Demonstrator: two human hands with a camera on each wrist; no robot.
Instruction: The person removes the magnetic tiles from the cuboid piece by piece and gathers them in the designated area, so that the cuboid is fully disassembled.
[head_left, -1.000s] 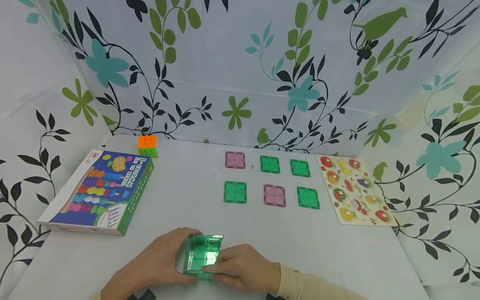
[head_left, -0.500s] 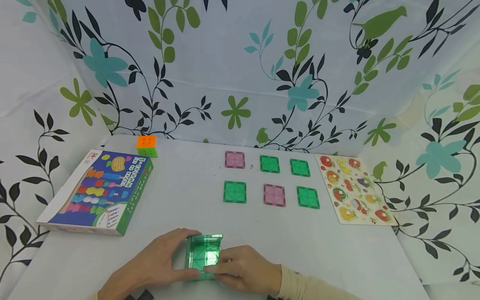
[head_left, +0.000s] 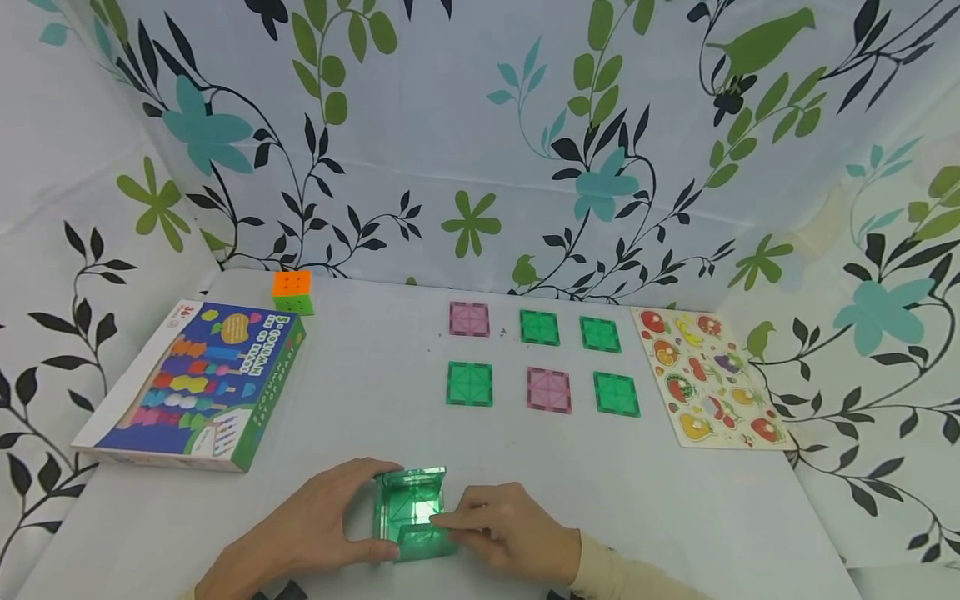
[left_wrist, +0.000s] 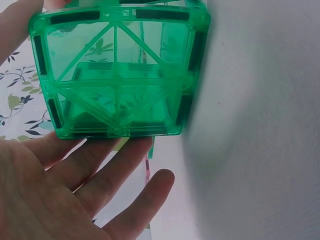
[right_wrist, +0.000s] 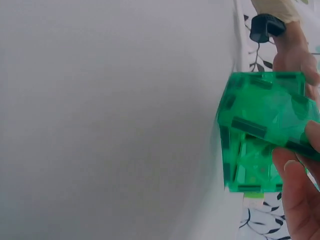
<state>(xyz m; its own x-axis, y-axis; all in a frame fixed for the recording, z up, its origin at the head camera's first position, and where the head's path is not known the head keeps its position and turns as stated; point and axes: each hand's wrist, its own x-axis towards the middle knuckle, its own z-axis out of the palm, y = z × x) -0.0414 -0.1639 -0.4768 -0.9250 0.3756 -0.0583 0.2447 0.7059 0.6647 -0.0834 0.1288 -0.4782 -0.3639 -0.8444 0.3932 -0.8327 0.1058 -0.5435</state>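
Observation:
An open-topped box of green magnetic tiles (head_left: pixel 392 504) stands on the near part of the table. My left hand (head_left: pixel 307 521) holds it from the left, thumb at the near corner and forefinger at the far one. In the left wrist view the other fingers lie spread by the box's side wall (left_wrist: pixel 117 80). My right hand (head_left: pixel 513 529) pinches the near green tile (head_left: pixel 423 543), which leans at an angle across the box's near side. The right wrist view shows this tile (right_wrist: pixel 267 107) slanted, thumb and fingers at its edge.
Several flat tiles lie farther back, including a green tile (head_left: pixel 470 384) and a pink tile (head_left: pixel 549 390). A fruit puzzle board (head_left: pixel 712 379) is at right. The toy carton (head_left: pixel 202 383) and orange-green puzzle cube (head_left: pixel 292 292) are at left.
My right hand has shifted slightly right and swung the near tile, so that it now slants across the front of the box. The left hand keeps its hold.

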